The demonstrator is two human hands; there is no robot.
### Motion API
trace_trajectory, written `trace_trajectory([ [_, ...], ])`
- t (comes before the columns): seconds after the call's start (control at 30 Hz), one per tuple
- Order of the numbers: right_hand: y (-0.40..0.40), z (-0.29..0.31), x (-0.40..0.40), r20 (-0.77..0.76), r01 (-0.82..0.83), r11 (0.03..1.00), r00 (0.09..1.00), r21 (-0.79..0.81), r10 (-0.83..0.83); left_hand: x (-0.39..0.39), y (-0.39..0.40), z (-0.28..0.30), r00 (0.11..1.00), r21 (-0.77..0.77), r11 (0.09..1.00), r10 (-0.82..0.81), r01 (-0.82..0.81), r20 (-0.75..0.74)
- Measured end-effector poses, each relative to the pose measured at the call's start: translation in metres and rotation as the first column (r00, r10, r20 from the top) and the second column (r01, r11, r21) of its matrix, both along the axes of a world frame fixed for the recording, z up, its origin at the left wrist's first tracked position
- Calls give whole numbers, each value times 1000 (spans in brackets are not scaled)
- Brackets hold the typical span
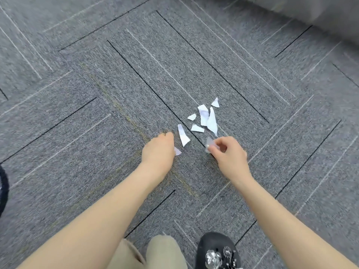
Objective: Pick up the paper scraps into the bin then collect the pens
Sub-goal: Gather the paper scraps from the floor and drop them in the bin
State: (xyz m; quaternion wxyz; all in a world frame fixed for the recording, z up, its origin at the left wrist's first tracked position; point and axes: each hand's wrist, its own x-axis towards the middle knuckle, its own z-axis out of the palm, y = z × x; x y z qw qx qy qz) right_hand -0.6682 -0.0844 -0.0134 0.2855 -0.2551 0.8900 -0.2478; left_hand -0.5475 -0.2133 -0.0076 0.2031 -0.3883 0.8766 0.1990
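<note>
Several white paper scraps (204, 117) lie in a loose cluster on the grey carpet (116, 94), just beyond both hands. My left hand (158, 149) hovers palm down with its fingers curled, and the tip of a small scrap (177, 151) sticks out at its right edge. My right hand (227, 154) pinches a blurred scrap (209, 143) between thumb and fingertips, right at the near edge of the cluster. A long scrap (183, 135) lies between the two hands. No bin and no pens are in view.
A dark shoe with shiny ornaments (217, 251) and beige trouser legs (163, 251) fill the bottom middle. A grey furniture edge (320, 10) runs along the top right. A dark rounded object (3, 189) shows at the left edge.
</note>
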Motion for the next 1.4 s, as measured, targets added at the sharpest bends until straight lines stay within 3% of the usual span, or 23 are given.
trace_trajectory([
  [0.13,-18,7,-21,88,204,967,977,-156,-192,-3,-13,6,999,159,986,48,-50,17],
  [0.2,-34,4,-30,100,227,961,972,-156,-214,-10,-19,16,962,426,877,268,-223,-49],
  [0.27,-48,-2,-32,52,186,978,982,-93,-182,-24,-17,23,858,583,727,505,-363,-96],
  [0.3,-53,-7,-32,8,163,985,987,-55,-163,-30,-14,22,816,572,710,566,-410,-118],
  [0.37,-60,-13,-26,-56,140,990,988,-19,-141,-39,-3,12,796,426,763,588,-486,-144],
  [0.47,-64,-21,-19,-137,159,986,977,-54,-165,-47,11,1,815,208,833,548,-512,-188],
  [0.57,-66,-27,-18,-200,155,987,967,-46,-161,-49,14,-8,837,104,870,493,-483,-236],
  [0.7,-73,-25,-25,-149,235,972,960,-26,-237,-61,11,-9,815,123,860,508,-495,-278],
  [0.83,-82,-23,-32,-79,221,974,973,38,-218,-65,0,-13,863,86,896,443,-436,-242],
  [1.07,-62,-14,-41,34,39,999,999,-29,-38,-53,-9,-11,927,125,956,290,-267,-236],
  [1.2,-59,-10,-60,172,223,961,966,-164,-195,-58,-17,-6,907,206,942,316,-265,-280],
  [1.27,-67,-9,-73,187,257,943,957,-209,-220,-69,-14,-2,922,167,970,221,-175,-319],
  [1.3,-73,-8,-77,154,225,951,969,-211,-195,-73,-10,0,934,140,985,138,-96,-331],
  [1.4,-84,-14,-86,-134,-2,997,991,-75,-8,-74,1,-5,929,-21,991,-133,134,-345],
])
